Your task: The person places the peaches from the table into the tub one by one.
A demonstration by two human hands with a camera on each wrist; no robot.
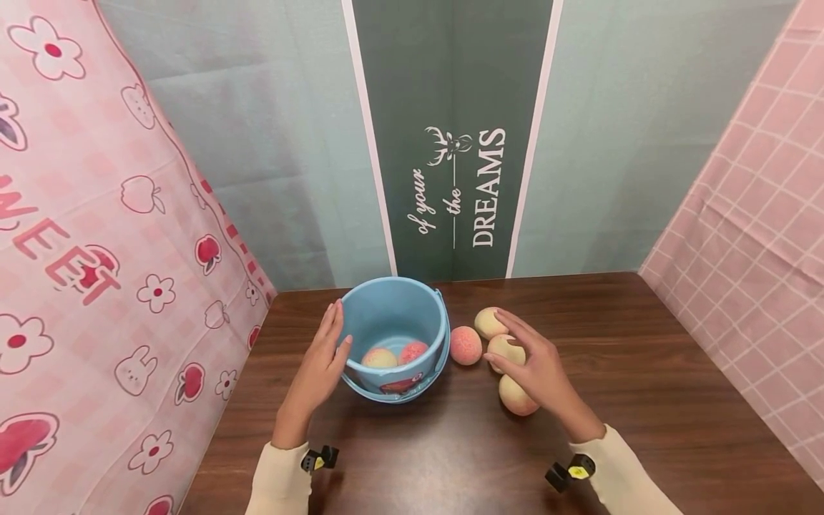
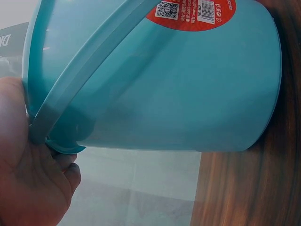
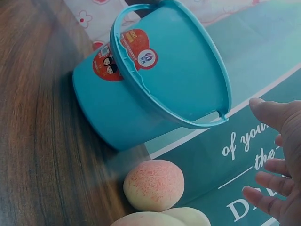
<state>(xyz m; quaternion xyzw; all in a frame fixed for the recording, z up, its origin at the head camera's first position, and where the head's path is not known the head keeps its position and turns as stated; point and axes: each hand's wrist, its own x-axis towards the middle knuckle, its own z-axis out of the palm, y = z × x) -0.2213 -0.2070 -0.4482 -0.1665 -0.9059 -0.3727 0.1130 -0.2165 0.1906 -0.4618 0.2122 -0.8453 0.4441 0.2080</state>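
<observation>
A blue bucket point(image 1: 394, 293) stands upright on the table, its handle lowered around the front. Inside lie a pale yellow peach point(image 1: 380, 357) and a pink peach point(image 1: 413, 351). My left hand point(image 1: 322, 361) is at the bucket's left rim, fingers extended along the outside and thumb near the front edge. Over the loose peaches to the right hovers my right hand point(image 1: 541, 365), thumb and fingers spread, holding nothing. Beneath and beside it are a pink peach point(image 1: 466, 345), a pale peach point(image 1: 489, 324), another pale peach point(image 1: 505, 352) and a yellow-pink peach point(image 1: 515, 397).
The dark wooden table point(image 1: 438, 458) ends at a grey-green backdrop point(image 1: 450, 86) with white lettering. A pink patterned cloth point(image 1: 154, 236) hangs on the left and a pink checked cloth point(image 1: 759, 236) on the right.
</observation>
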